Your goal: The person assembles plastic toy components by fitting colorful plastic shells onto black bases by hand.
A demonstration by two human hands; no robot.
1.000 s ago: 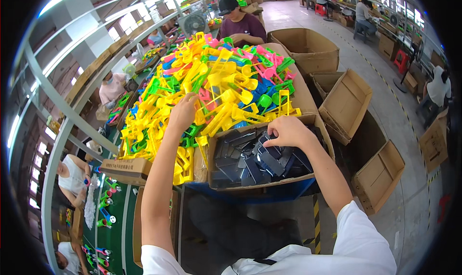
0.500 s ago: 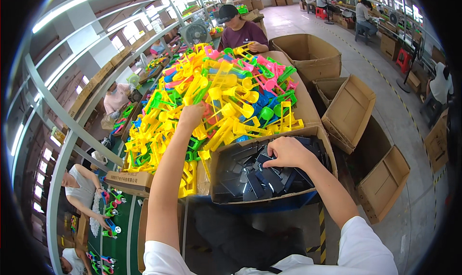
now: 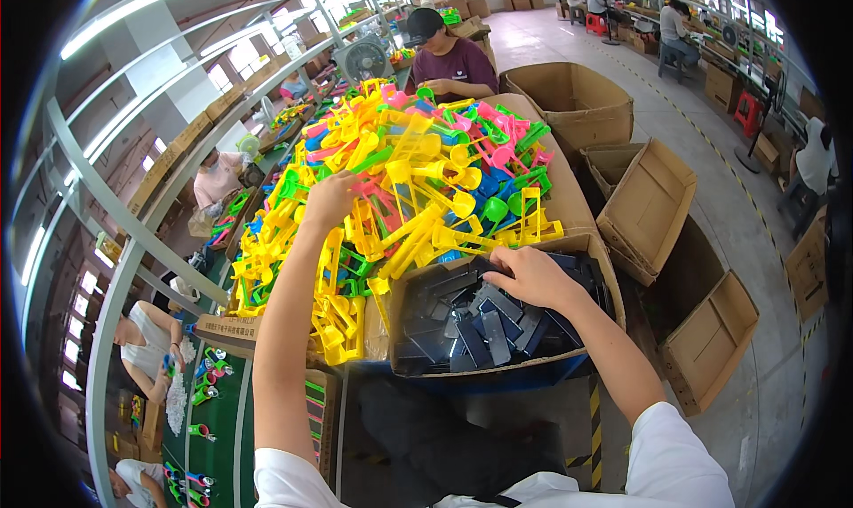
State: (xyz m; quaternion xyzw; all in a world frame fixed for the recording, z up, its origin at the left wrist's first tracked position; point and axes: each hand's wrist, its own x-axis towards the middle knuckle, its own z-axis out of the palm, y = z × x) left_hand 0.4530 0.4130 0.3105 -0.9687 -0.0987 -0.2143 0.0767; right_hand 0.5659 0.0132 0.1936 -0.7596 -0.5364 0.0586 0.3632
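A tall heap of yellow, green, pink and blue plastic pieces [image 3: 413,175], many with a cup-like end and a frame-like handle, lies ahead of me. My left hand [image 3: 330,199] reaches into its left side with the fingers curled in; the fingertips and whatever they grip are hidden. My right hand [image 3: 533,275] is over a cardboard box [image 3: 397,321] of dark, flat, glossy strips [image 3: 495,335]. Its thumb and fingers pinch at a dark strip [image 3: 481,266] by the box's far side; the grip is partly hidden.
Across the heap, a co-worker in a cap [image 3: 449,64] handles a piece. Cardboard boxes [image 3: 569,108] and tilted cartons [image 3: 653,201] stand along the right. To the left, a green conveyor [image 3: 227,410] carries assembled pieces past seated people, behind a white metal frame [image 3: 124,268].
My left hand has shifted left and slightly farther away over the heap. My right hand has moved slightly toward the box's far side, and some strips lie differently. The capped co-worker's hands have moved left.
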